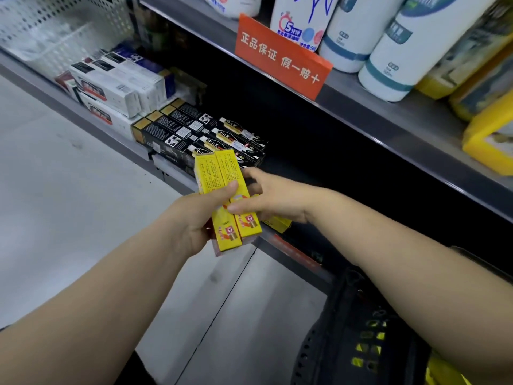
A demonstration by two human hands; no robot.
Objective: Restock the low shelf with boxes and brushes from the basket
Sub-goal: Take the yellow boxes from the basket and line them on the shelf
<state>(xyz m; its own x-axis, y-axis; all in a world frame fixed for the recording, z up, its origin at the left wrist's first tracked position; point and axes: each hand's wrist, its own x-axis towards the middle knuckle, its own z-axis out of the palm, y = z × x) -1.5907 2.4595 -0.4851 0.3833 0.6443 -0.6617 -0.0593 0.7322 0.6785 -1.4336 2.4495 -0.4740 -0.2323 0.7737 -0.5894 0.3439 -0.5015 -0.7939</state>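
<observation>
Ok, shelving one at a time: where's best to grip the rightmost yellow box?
Likely low on the box, from the right, where the thumb of the right hand sits: that edge is bare, while the left hand grips the stack from the left.

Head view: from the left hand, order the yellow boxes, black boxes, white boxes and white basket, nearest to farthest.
1. The yellow boxes, held in the left hand.
2. The black boxes, just ahead of it.
3. The white boxes, further back on the left.
4. The white basket, far back left.
</observation>
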